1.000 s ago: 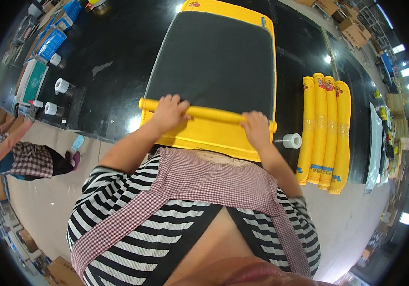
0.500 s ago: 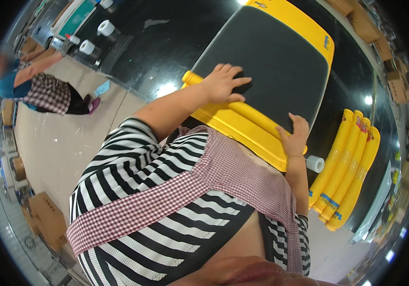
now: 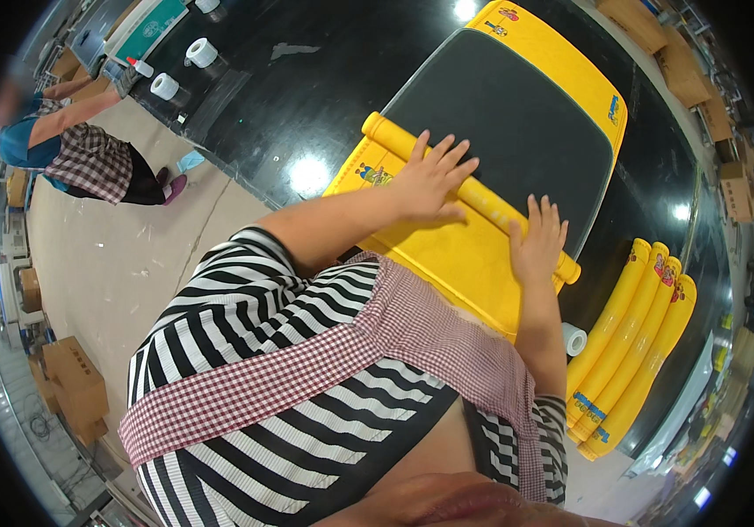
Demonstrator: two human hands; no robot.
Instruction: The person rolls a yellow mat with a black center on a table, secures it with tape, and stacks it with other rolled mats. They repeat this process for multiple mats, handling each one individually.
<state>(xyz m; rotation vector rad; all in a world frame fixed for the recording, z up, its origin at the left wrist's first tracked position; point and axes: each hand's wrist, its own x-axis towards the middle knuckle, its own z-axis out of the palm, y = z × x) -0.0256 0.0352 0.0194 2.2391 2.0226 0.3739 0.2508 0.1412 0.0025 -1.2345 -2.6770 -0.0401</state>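
Observation:
A flat mat with a dark middle and yellow ends lies on the black table in front of me. Across it runs a yellow roll, with a yellow panel bearing a cartoon print on my side of it. My left hand rests on the roll left of its middle, fingers spread and pointing away from me. Nearer the roll's right end lies my right hand, its fingers stretched out. Neither hand grips anything. Whether the roll is joined to the mat I cannot tell.
Several yellow rolls lie side by side on the right, near a white tape roll. More white rolls and a red-tipped bottle stand far left. Beyond that table edge is a co-worker. Cartons stand behind.
Under my hands the yellow roll has moved away from me over the mat. More of the yellow panel shows on my side, and my fingers are straighter.

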